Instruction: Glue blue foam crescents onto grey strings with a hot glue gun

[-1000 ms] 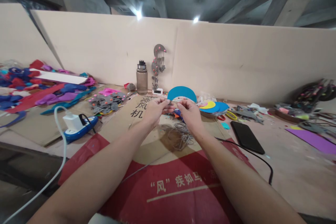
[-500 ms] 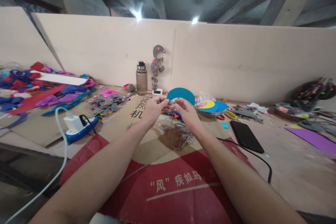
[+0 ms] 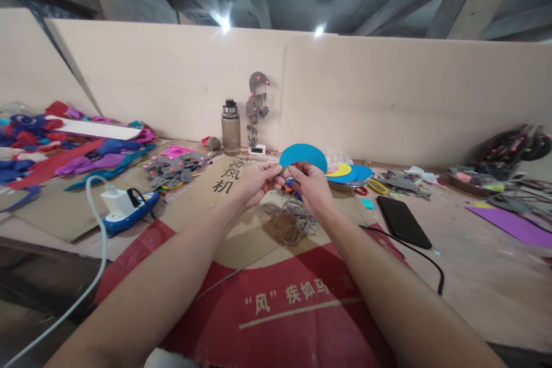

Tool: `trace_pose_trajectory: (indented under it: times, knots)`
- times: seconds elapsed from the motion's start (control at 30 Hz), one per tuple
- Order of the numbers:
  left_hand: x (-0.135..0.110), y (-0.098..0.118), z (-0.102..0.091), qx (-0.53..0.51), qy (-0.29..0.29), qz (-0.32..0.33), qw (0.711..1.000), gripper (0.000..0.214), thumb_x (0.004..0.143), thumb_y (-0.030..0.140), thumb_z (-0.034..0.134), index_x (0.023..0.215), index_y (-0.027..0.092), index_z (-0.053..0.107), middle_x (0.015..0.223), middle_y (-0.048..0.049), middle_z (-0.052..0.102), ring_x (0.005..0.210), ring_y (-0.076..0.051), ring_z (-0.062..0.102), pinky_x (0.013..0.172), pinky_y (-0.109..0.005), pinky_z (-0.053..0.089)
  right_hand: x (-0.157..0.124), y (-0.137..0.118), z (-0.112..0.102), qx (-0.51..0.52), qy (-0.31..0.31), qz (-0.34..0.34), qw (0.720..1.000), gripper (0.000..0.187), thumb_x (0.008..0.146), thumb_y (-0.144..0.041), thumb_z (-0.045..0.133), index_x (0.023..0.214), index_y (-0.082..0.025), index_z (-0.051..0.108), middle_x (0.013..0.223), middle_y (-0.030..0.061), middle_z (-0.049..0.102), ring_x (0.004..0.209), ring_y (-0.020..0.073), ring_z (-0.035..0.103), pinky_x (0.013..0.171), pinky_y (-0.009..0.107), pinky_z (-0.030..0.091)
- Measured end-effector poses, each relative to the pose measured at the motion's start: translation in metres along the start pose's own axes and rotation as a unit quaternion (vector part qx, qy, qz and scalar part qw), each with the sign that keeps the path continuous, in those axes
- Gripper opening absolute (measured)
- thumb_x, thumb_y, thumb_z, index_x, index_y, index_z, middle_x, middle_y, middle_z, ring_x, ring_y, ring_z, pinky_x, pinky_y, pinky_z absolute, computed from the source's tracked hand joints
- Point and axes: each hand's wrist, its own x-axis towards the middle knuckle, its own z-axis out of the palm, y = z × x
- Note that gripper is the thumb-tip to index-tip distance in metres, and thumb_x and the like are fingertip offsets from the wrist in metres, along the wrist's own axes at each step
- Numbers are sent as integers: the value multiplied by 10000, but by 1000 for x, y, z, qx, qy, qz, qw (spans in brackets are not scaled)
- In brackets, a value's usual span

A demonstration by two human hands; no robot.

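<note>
My left hand is closed in a pinch over the cardboard, with a small grey bit at its fingertips, seemingly cord or felt. Close against it, my right hand also pinches; what lies in its fingers is mostly hidden. A blue disc shows just behind the right fingers, and I cannot tell whether they hold it. Below both hands lies a tangle of grey cord, one strand running toward the front left. Something blue peeks out between the hands, too covered to name.
Under my forearms is a red and brown cardboard sheet. A bottle and a grey hanging ornament stand behind. Grey felt pieces and a blue power strip are left; a phone and yellow-handled scissors are right.
The right fingers have curled in more and the blue disc has shifted slightly right. The cord strand that hung below the fingertips no longer shows clearly. The view has shifted a little.
</note>
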Motion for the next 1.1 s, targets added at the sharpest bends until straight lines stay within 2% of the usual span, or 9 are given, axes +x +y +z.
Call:
trace_pose_trajectory:
  times: [0.2,0.3,0.43,0.5,0.6,0.7,0.83,0.97,1.1]
  knots:
    - [-1,6,-6,-103,-38,-98,989,49,835,102,616,787,96,618,658,-23,602,449,-8,471,429,-89,398,-1,-8,-7,-47,-85,54,994,403,638,-527,726,809,-196,573,701,-19,597,586,91,500,518,225,358]
    - [-1,6,-6,-105,-50,-118,986,17,819,89,632,829,102,632,680,-31,623,444,-6,464,404,-80,369,-1,-10,-9,-45,-102,37,993,384,648,-512,722,835,-199,602,699,-15,602,590,97,499,525,228,356]
    - [-2,4,-1,-36,-27,-91,995,122,838,157,631,730,102,617,620,-31,619,433,-18,478,387,-95,345,2,-8,-11,-76,-96,13,992,319,670,-470,702,772,-190,588,623,-32,560,541,85,447,494,212,304]
    - [-2,4,3,-2,-11,-76,997,174,846,190,621,693,110,603,576,-33,612,430,-34,497,392,-113,348,5,-5,-12,-97,-66,10,993,324,664,-469,696,769,-184,581,609,-36,556,535,85,442,496,210,305]
    - [-3,4,7,41,-21,-54,997,140,821,222,647,739,110,635,614,-51,650,453,-50,530,410,-136,362,8,1,-15,-117,-27,-7,993,322,669,-466,683,782,-179,587,625,-35,572,549,89,459,517,217,327]
    - [-3,1,6,103,-24,-11,994,153,785,265,689,758,117,658,644,-42,666,453,-47,526,403,-144,338,10,5,-16,-134,-32,-22,990,296,690,-453,662,770,-179,586,633,-36,566,556,89,450,527,223,337]
    - [-1,-5,2,189,25,43,981,195,804,309,667,732,130,639,573,-25,645,404,-50,495,392,-159,333,10,6,-15,-148,-42,-27,988,312,709,-452,636,875,-190,602,676,-36,564,568,90,446,521,219,348]
    - [1,-4,0,151,85,69,982,172,789,271,680,753,121,605,749,-68,706,447,-55,557,380,-162,333,7,7,-11,-135,-14,-7,991,362,699,-465,629,953,-214,569,666,-60,522,544,83,428,497,210,344]
    - [2,1,-1,75,117,67,988,166,802,234,669,767,131,545,817,-73,714,487,-64,600,383,-150,357,3,17,-5,-132,-33,40,990,275,677,-422,630,824,-200,564,610,-68,487,489,68,368,461,203,291]
